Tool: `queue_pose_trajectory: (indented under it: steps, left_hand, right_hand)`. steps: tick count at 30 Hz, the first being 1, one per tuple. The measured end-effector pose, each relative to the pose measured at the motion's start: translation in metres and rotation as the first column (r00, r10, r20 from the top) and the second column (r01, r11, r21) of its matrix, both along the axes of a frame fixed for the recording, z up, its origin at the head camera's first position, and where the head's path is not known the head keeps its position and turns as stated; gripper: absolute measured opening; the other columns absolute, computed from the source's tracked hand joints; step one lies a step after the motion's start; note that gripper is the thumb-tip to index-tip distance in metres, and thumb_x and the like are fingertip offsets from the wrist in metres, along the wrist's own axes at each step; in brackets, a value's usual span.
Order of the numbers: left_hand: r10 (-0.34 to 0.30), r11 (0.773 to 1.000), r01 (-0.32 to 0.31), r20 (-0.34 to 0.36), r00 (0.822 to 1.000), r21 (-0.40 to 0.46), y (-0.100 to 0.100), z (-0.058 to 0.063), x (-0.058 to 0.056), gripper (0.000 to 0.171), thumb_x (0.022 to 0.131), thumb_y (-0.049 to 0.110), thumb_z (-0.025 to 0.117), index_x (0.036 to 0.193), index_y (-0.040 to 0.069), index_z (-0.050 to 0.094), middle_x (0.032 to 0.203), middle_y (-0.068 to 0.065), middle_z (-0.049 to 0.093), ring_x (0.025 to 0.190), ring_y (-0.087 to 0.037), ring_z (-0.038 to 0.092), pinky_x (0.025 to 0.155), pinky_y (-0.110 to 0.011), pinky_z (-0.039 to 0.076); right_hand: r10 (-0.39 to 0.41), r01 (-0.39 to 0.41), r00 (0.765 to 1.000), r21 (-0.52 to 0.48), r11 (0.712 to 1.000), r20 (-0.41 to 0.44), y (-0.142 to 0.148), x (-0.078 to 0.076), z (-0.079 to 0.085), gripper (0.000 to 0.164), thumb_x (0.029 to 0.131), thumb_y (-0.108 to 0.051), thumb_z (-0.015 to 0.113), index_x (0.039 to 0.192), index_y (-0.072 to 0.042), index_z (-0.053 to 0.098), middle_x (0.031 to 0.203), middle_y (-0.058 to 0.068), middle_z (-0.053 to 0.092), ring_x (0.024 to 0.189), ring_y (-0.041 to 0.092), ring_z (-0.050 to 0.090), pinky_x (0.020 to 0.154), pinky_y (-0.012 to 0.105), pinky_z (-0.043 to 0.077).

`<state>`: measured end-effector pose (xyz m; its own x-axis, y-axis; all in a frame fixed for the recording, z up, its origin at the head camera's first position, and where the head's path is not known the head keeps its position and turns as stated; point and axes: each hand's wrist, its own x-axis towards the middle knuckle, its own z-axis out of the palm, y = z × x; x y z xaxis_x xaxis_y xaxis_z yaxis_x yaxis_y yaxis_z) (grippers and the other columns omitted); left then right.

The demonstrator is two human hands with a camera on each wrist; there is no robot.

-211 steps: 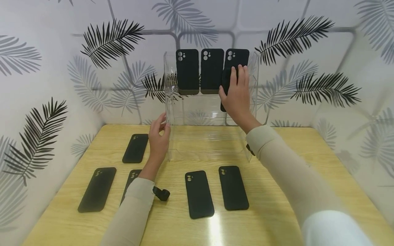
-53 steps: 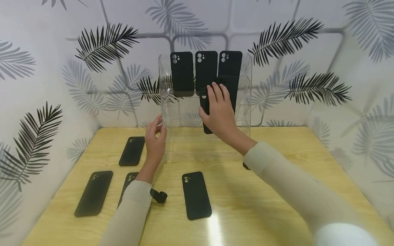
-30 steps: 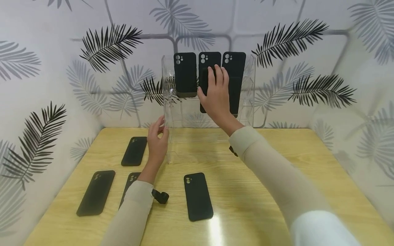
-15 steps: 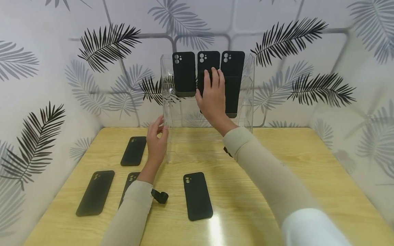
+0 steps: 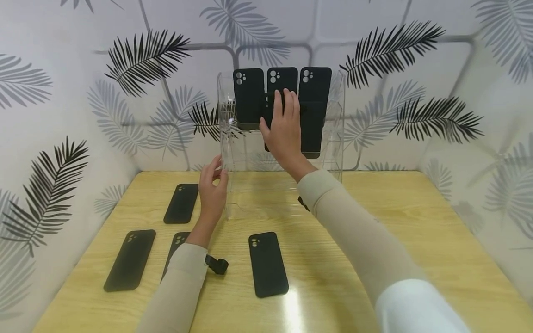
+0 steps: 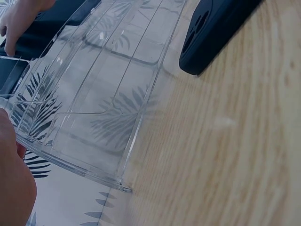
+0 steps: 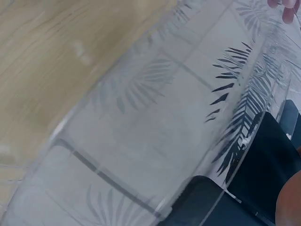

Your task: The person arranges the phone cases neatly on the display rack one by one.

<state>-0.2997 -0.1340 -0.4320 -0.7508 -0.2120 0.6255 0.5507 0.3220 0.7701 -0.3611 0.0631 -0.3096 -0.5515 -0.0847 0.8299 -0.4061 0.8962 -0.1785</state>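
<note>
A clear, tiered acrylic display rack point(image 5: 258, 185) stands at the back of the table. Black phone cases point(image 5: 250, 99) line its top tier, three in a row. One more case point(image 5: 313, 132) stands a tier lower on the right. My right hand point(image 5: 284, 132) grips a black phone case point(image 5: 268, 111) in front of the middle top one, partly covering it. The held case's lower edge is mostly hidden; whether it touches the tier, I cannot tell. At the rack's left side, my left hand point(image 5: 213, 189) holds the side panel between thumb and fingers.
On the wooden table point(image 5: 387, 231) a phone case point(image 5: 268, 264) lies front centre. Several lie on the left, including a back case point(image 5: 181, 203), a front case point(image 5: 130, 260) and one partly under the left sleeve. A leaf-patterned wall point(image 5: 395, 152) is right behind the rack.
One case went from the table's right front to the rack: my right hand lifted it before the middle top case, then shifted slightly left. The right-hand lower case was released earlier. Left hand stayed.
</note>
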Motion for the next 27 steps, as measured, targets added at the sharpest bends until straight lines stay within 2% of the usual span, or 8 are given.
queue_pose_trajectory:
  steps: [3,7,11,14,17,24,27]
  left_hand:
    - [0.0,1.0,0.0,-0.002,1.0,0.002,0.0,0.0,0.0,0.042,0.101,0.009,0.057,0.143,0.013,0.058,0.125,-0.017,0.059,0.108,-0.03,0.064,0.093,-0.02,0.05]
    - [-0.008,1.0,0.008,0.007,1.0,0.007,0.0,-0.001,0.0,0.042,0.101,0.009,0.057,0.143,0.014,0.057,0.126,-0.017,0.059,0.109,-0.029,0.064,0.094,-0.02,0.05]
    - [-0.013,1.0,0.013,0.008,1.0,0.015,-0.001,0.0,0.0,0.042,0.101,0.009,0.057,0.143,0.016,0.058,0.126,-0.015,0.059,0.109,-0.027,0.064,0.094,-0.02,0.049]
    - [-0.017,1.0,0.017,0.003,1.0,0.022,-0.001,0.0,0.0,0.042,0.101,0.009,0.057,0.143,0.016,0.058,0.126,-0.015,0.059,0.109,-0.027,0.064,0.093,-0.019,0.049]
    - [-0.017,1.0,0.017,0.003,1.0,0.025,-0.001,0.001,0.0,0.042,0.101,0.008,0.057,0.142,0.016,0.058,0.125,-0.015,0.059,0.109,-0.027,0.064,0.093,-0.018,0.049]
    - [-0.009,1.0,0.009,0.007,1.0,0.016,-0.001,0.0,0.0,0.042,0.101,0.008,0.057,0.142,0.015,0.058,0.125,-0.016,0.059,0.109,-0.028,0.064,0.095,-0.021,0.049]
    - [-0.009,1.0,0.009,-0.001,1.0,0.011,-0.001,-0.001,-0.001,0.042,0.101,0.008,0.057,0.143,0.015,0.058,0.125,-0.016,0.059,0.109,-0.028,0.064,0.095,-0.021,0.049]
  right_hand:
    - [-0.006,0.006,1.0,0.011,1.0,0.019,0.0,0.0,-0.006,0.071,0.1,-0.032,0.062,0.155,0.001,0.03,0.159,0.023,0.028,0.15,0.038,0.023,0.126,0.038,0.02]
    - [-0.028,0.028,0.999,0.025,0.999,0.035,0.002,-0.001,-0.015,0.071,0.1,-0.032,0.061,0.155,0.001,0.029,0.159,0.023,0.027,0.151,0.038,0.022,0.122,0.039,0.03]
    - [-0.031,0.03,0.999,0.031,0.999,0.027,0.005,-0.002,-0.019,0.069,0.101,-0.032,0.06,0.155,0.001,0.03,0.158,0.023,0.027,0.15,0.038,0.022,0.117,0.039,0.039]
    - [-0.034,0.034,0.999,0.031,0.999,0.013,0.007,-0.001,-0.021,0.068,0.101,-0.032,0.06,0.154,0.001,0.032,0.158,0.024,0.028,0.15,0.039,0.023,0.116,0.04,0.04]
    - [-0.046,0.046,0.999,0.033,0.998,0.0,0.009,0.0,-0.021,0.068,0.101,-0.033,0.06,0.153,0.001,0.034,0.158,0.024,0.03,0.149,0.038,0.025,0.117,0.039,0.038]
    - [-0.127,0.128,0.992,0.091,0.988,-0.008,0.011,0.002,-0.024,0.068,0.101,-0.04,0.059,0.152,-0.002,0.037,0.16,0.021,0.03,0.151,0.036,0.023,0.127,0.044,0.015]
    - [-0.137,0.135,0.99,0.102,0.986,0.015,0.014,0.006,-0.025,0.067,0.101,-0.041,0.057,0.154,-0.004,0.036,0.161,0.02,0.027,0.152,0.035,0.02,0.127,0.045,0.011]
